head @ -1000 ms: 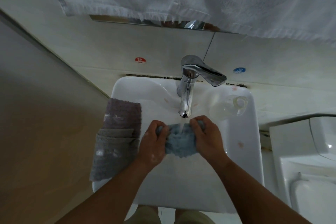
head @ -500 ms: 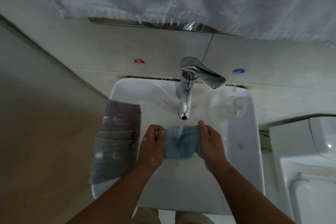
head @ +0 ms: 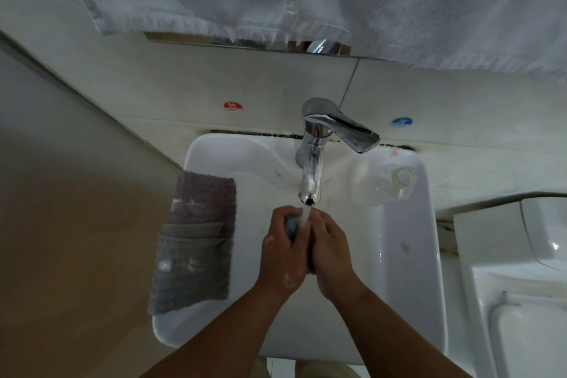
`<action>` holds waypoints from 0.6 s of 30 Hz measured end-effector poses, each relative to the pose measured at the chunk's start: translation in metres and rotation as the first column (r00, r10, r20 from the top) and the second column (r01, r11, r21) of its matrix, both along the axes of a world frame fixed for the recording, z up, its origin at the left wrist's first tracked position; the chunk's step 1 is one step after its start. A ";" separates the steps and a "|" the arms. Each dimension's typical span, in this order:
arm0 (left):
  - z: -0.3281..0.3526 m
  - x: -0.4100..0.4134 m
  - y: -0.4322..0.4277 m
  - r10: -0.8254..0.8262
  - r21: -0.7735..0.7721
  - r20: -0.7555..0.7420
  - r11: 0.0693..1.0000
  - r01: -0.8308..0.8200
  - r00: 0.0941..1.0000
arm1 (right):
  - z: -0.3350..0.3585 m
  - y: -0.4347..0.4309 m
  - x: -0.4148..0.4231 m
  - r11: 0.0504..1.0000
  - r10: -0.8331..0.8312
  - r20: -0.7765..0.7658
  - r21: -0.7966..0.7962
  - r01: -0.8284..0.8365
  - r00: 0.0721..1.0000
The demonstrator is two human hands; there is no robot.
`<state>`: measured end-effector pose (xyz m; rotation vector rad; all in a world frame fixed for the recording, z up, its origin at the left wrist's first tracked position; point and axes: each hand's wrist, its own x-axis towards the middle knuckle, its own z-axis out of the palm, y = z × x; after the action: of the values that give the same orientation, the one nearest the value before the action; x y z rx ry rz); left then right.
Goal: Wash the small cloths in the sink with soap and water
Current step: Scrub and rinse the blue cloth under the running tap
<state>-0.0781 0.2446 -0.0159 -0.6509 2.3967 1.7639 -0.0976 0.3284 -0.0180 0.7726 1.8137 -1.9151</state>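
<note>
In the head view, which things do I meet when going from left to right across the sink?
From the left: folded cloths on the rim → left hand → blue cloth → right hand → clear container.

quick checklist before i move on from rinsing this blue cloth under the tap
1. Water runs from the faucet onto the blue cloth: ok.
2. Left hand and right hand both grip the blue cloth over the sink: ok.
3. Soap rinsed out: cannot tell; white flecks show on the left hand.
4. Grey cloth and purple cloth lie on the left rim, apart from the hands: ok.
5. Clear container sits on the right rim, apart from the hands: ok.
</note>
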 end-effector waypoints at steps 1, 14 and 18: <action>-0.002 0.000 -0.002 0.057 -0.028 -0.008 0.998 -0.057 0.998 | 0.001 -0.002 0.001 0.999 -0.013 -0.041 0.028 0.014 0.999; -0.015 0.004 -0.002 0.067 -0.037 0.065 0.997 -0.065 0.996 | -0.010 0.002 0.006 0.863 0.319 -0.184 0.461 -0.205 0.930; -0.015 0.003 -0.003 0.004 -0.111 0.068 0.994 0.003 0.998 | -0.006 0.000 0.000 0.768 0.362 -0.192 0.616 -0.175 0.912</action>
<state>-0.0754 0.2416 -0.0313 -0.7119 2.4627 1.5908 -0.0973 0.3284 -0.0244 0.3521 2.6080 -1.3267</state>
